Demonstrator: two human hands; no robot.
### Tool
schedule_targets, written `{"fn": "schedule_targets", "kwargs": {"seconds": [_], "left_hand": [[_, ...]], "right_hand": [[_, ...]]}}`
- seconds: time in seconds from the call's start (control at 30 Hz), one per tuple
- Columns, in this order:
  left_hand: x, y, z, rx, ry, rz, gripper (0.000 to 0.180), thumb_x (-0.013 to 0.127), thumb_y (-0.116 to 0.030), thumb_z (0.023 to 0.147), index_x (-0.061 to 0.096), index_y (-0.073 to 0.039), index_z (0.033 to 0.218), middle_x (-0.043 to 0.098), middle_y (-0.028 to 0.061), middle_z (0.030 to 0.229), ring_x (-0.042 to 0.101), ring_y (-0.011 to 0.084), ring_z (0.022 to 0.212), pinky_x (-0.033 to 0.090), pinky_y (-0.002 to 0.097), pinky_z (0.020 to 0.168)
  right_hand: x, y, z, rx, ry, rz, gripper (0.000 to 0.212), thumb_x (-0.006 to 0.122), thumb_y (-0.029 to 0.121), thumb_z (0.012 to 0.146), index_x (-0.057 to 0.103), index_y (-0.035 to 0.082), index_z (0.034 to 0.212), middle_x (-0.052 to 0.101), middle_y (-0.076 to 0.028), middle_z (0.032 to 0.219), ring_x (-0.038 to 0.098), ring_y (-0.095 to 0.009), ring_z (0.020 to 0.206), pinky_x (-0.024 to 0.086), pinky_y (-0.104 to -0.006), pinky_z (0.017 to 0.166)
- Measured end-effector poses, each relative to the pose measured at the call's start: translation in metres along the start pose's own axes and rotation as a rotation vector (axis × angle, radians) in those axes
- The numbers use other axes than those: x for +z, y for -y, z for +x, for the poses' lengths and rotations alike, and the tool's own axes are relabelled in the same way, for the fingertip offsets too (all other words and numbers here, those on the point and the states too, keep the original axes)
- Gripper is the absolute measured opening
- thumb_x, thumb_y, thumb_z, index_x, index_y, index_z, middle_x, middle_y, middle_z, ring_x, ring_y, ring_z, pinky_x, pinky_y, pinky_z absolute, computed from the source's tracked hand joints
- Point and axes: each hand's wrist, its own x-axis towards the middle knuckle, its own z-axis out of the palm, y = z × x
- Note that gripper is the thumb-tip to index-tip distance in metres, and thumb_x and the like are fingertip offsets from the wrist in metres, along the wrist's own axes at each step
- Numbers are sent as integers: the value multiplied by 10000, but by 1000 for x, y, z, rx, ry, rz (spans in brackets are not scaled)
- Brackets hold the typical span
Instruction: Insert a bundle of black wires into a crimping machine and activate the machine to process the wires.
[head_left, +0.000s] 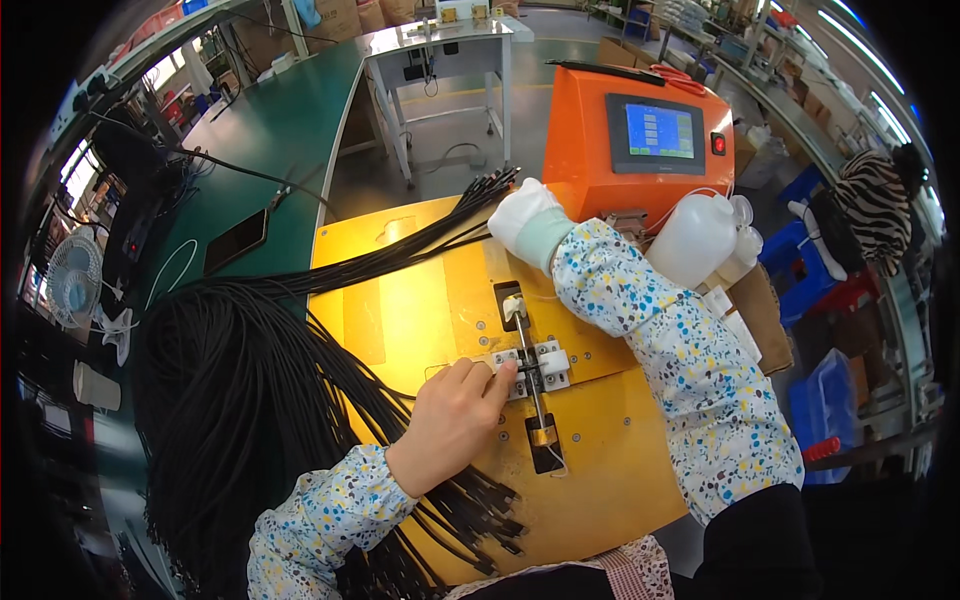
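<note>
Apparently, seating at the fixture (553,366) is done by the left hand (447,415), grip pressed together; that of the right hand (522,216), by black cables (415,248) across the yellow plate (610,465), cannot be told. Alignment is needed next.

Factory workshop, orange machine (578,135), green workbench (270,120)

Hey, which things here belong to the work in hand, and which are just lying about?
Seemingly in the work:
black cables
small clamp fixture, at the left hand
yellow plate beneath it
orange machine with lit screen

Apparently just lying about:
dark phone
small white fan
</note>
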Motion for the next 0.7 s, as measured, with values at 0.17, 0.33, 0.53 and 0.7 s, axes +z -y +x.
{"fn": "schedule_targets", "kwargs": {"seconds": [0.17,0.33,0.53,0.7], "left_hand": [[-3,5,-5,-9,8,8,385,632,-27,723,628,2,1107,513,54,745,532,204,697,465,314,596],[3,6,-1,15,-51,-54,377,625,-24,709,623,15,1084,537,69,770,543,213,712,465,313,615],[-2,11,0,-190,-84,-63,274,704,-4,698,615,-21,956,586,98,884,557,277,830,456,366,776],[3,13,1,-170,-14,-82,233,697,-3,700,599,-33,909,581,90,904,544,278,876,432,367,806]], "right_hand": [[-12,7,-2,-86,92,-6,169,607,99,808,754,79,887,718,-98,832,687,-258,793,523,-382,738],[-29,-6,-19,-55,8,-9,141,615,109,801,736,63,857,701,-89,911,669,-252,891,532,-353,743],[-48,-10,-70,-88,-557,53,78,607,110,781,630,91,853,596,-56,844,616,-225,831,522,-320,663],[-51,-9,-95,-82,-656,47,84,590,91,761,576,111,841,550,-45,803,591,-210,767,509,-301,620]]}}
